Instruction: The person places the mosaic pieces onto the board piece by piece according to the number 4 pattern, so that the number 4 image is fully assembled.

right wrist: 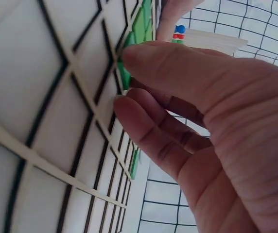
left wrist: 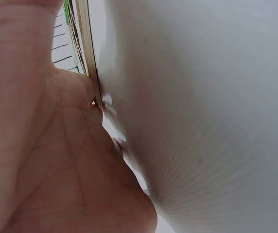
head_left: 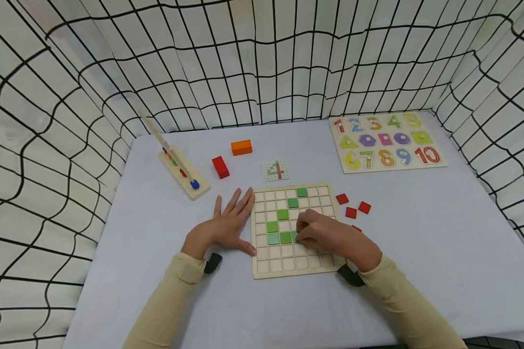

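A wooden grid board lies on the table, with several green square tiles set in its cells, forming a diagonal and part of a row. My left hand, fingers spread, rests against the board's left edge; in the left wrist view the palm lies beside that edge. Over the middle of the grid, my right hand pinches a green tile at the right end of the lower row. The right wrist view has the thumb and fingertips around this green tile, partly covering it.
Several red tiles lie right of the board. Beyond it is a small pattern card. Orange and red blocks and a wooden stand with beads are back left. A number puzzle lies back right, before black netting.
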A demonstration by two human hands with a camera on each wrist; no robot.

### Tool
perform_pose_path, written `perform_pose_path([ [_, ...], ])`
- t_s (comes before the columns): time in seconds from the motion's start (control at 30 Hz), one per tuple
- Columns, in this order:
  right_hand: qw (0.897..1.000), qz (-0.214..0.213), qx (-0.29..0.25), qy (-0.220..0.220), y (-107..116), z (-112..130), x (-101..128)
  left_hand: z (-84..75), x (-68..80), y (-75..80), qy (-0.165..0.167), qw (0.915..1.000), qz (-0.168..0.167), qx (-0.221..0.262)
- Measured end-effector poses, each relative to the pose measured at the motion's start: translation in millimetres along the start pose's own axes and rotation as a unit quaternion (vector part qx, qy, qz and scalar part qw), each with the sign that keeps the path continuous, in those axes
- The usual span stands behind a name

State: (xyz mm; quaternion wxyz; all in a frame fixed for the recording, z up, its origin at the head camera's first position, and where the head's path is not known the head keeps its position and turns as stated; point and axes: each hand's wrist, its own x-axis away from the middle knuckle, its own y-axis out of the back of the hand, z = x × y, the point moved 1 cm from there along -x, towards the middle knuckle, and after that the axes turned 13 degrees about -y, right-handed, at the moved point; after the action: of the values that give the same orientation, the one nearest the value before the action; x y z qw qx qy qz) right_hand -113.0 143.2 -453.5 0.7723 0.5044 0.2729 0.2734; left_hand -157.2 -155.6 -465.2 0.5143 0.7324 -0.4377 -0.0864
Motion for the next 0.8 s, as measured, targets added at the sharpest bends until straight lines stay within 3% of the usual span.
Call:
perform_pose_path([
  [0.13,1.000,0.022,-0.006,-0.015,3.7,-1.2,0.2,-1.7,-0.3,0.7,-0.002,1.0000,-0.001,0.002],
  [0.8,0.997,0.017,-0.002,-0.077,26.6,-29.5,13.3,2.9,-0.3,-3.3,-0.006,0.9998,-0.010,0.018],
])
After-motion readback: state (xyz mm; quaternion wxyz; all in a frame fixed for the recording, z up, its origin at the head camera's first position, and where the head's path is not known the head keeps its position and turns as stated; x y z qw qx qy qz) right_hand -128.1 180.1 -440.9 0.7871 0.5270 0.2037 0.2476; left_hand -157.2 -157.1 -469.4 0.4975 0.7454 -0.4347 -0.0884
